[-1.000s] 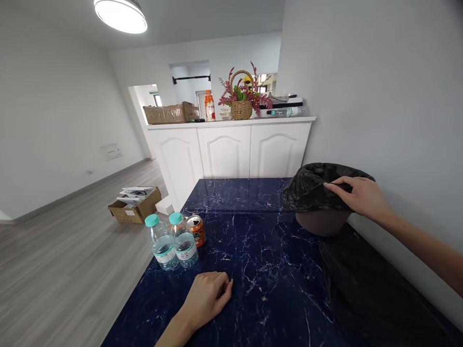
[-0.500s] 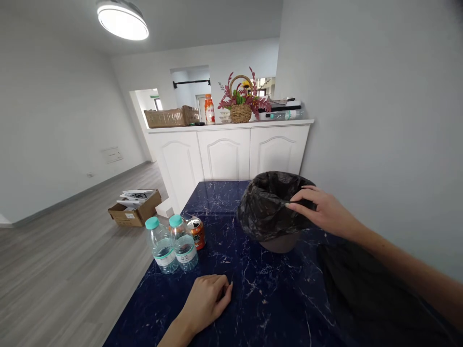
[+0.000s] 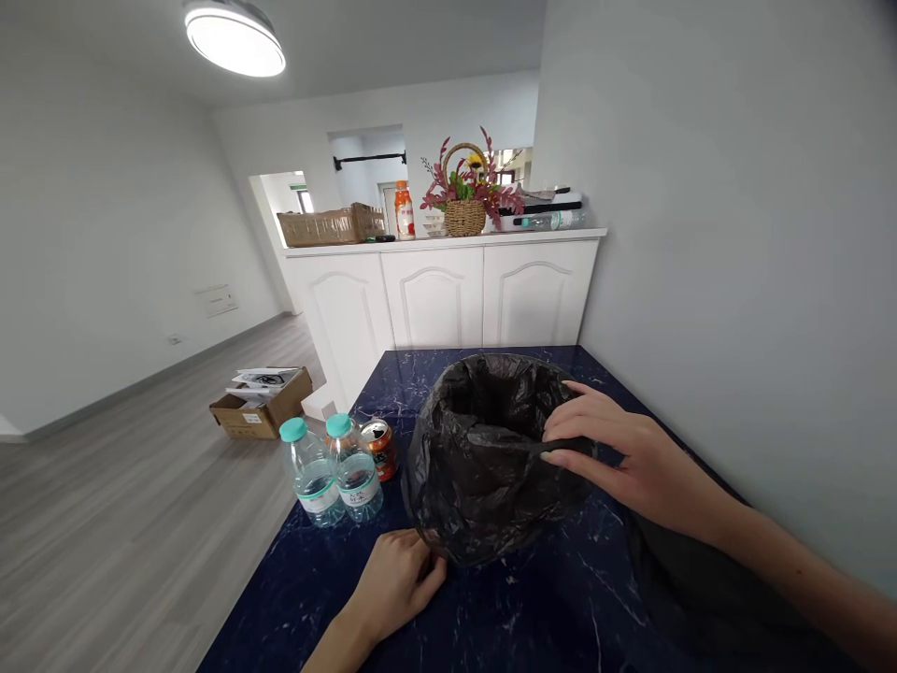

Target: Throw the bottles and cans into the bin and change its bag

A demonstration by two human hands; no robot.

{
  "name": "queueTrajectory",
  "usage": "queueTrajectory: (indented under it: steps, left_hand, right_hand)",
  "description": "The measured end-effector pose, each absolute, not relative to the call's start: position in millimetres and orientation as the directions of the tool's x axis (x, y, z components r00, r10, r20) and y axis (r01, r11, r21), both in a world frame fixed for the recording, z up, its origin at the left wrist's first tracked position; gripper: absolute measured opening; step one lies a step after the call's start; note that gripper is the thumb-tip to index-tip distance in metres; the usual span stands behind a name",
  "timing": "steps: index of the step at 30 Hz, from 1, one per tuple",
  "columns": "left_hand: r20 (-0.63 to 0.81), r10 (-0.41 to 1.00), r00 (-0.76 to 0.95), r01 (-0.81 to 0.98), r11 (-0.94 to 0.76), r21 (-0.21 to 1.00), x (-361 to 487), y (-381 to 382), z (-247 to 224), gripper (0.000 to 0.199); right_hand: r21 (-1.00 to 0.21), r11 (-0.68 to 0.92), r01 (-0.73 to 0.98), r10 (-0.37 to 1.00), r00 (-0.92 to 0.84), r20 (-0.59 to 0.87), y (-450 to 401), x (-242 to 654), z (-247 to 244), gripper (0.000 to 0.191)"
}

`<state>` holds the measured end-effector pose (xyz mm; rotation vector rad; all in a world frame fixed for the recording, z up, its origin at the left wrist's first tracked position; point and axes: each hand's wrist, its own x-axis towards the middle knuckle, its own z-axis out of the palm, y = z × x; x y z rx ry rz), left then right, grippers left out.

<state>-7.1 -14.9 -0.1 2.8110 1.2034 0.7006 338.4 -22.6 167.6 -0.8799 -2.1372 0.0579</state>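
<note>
Right hand grips black bag by rim. Left hand half-open, bag's near-left. 2 bottles, 1 can left of bag.

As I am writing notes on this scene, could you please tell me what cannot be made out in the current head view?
In the head view:
Black liner: its inside bottom, hidden by its near side and darkness.
Left hand: its palm, turned down out of sight.
Dark sheet: cut off by the lower edge, crossed by the right forearm.
Orange can: lower part, partly behind the nearest bottle.
Bottle label: fine print too small.
</note>
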Motion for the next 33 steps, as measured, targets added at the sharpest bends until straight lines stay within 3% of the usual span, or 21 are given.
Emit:
queueTrajectory:
  steps: [8,13,17,19,21,24,27,30,33]
  left_hand:
    - [0.407,0.621,0.669,0.589,-0.778,0.219,-14,-31,15,0.026]
    - [0.62,0.539,0.57,0.607,-0.785,0.125,-33,-53,68,0.022]
    - [0.817,0.468,0.336,0.819,-0.573,-0.008,-45,-43,131,0.004]
    - [0.855,0.452,0.255,0.914,-0.401,-0.061,-50,-29,155,0.015]
    - [0.845,0.481,0.236,0.95,-0.295,-0.097,-56,-13,168,0.028]
    - [0.779,0.539,0.32,0.938,-0.295,-0.181,-66,6,173,0.033]
    - [0.713,0.565,0.415,0.902,-0.362,-0.238,-73,14,171,0.03]
    - [0.702,0.558,0.443,0.878,-0.428,-0.214,-74,13,170,0.032]
    - [0.697,0.523,0.491,0.827,-0.532,-0.182,-66,5,175,0.034]
  right_hand:
    - [-0.319,0.673,0.667,0.612,-0.26,0.747,-41,344,154,0.027]
    - [-0.368,0.609,0.703,0.625,-0.139,0.768,-48,339,171,0.02]
    - [-0.436,0.595,0.675,0.626,-0.048,0.778,-48,323,186,0.017]
    - [-0.43,0.621,0.655,0.602,-0.047,0.797,-51,315,188,0.017]
    - [-0.411,0.649,0.64,0.576,-0.06,0.815,-55,313,187,0.017]
    - [-0.425,0.649,0.631,0.566,-0.027,0.824,-61,318,179,0.016]
    - [-0.555,0.561,0.614,0.635,0.11,0.764,-67,332,165,0.015]
    - [-0.693,0.4,0.6,0.697,0.292,0.655,-71,348,149,0.023]
    - [-0.746,0.303,0.593,0.731,0.358,0.581,-74,361,136,0.03]
